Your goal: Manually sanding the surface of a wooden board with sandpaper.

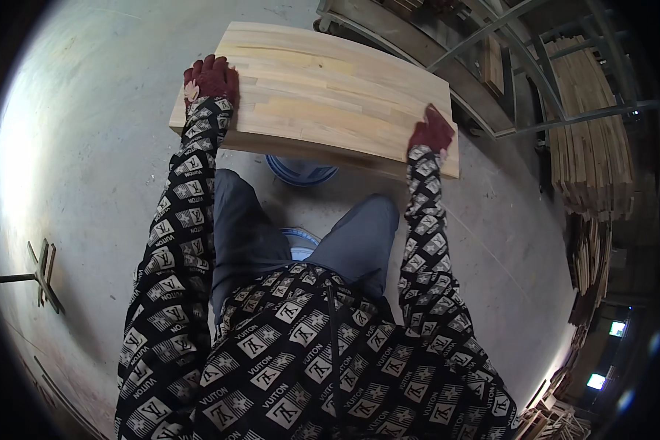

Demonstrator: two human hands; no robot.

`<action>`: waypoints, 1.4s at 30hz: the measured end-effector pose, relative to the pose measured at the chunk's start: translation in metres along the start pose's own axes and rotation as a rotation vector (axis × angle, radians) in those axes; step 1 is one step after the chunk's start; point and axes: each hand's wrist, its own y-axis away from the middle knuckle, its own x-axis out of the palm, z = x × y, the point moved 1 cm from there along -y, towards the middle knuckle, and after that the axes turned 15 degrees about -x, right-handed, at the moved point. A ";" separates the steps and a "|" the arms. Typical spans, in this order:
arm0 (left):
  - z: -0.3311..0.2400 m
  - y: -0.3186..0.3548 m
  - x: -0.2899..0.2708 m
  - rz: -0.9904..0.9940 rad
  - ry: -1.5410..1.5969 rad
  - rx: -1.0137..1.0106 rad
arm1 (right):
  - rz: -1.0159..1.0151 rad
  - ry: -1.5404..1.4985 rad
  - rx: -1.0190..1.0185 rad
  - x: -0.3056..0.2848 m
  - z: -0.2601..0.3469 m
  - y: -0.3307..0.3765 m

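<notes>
A pale wooden panel (323, 88), made of glued strips, lies flat in front of my knees with its thick edge toward me. My left hand (214, 78), in a dark red glove, rests on its left end with the fingers laid over the top face. Near the right end, my right hand (431, 133), gloved the same way, lies on the top face, its fingers stretched forward and a little blurred. Nothing shows in either hand. Under the near edge, a blue bucket (301, 172) is partly hidden by the panel.
Another blue-rimmed container (299, 238) shows between my legs. A metal frame rack (491, 66) stands at the far right, beside tall stacks of wooden strips (590, 139). On the floor at the left is a metal stand (42, 277). More wood pieces (557, 418) lie at the lower right.
</notes>
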 end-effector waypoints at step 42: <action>0.002 0.007 -0.004 -0.071 0.026 0.015 | 0.261 0.045 0.126 -0.075 0.003 0.037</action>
